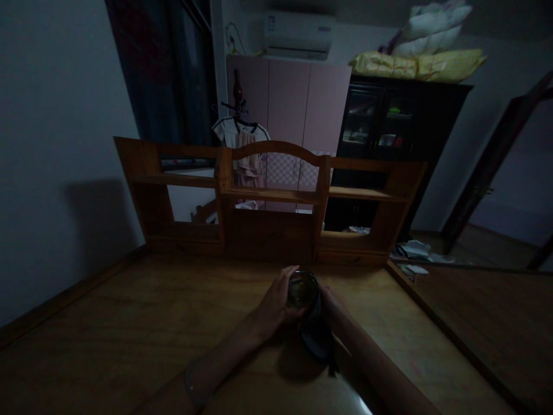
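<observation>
Just above the wooden boards, near the middle of the head view, I have a clear drinking glass [302, 290] with its round rim turned up toward me. My left hand [275, 301] is wrapped around the glass's left side, thumb below and fingers at the far edge. On the other side, my right hand [332, 305] is closed at a dark cloth [317, 340] that lies against the glass and hangs down below it. Most of the right fingers are hidden behind the cloth and glass. The dim light blurs the cloth's details.
A wooden surface [173, 311] stretches around my arms. Wooden shelving [272, 196] stands along its far edge. A raised rail [432, 311] borders it on the right, and a wall [64, 144] rises at left. Behind are a pink wardrobe [287, 104] and a black cabinet [410, 115].
</observation>
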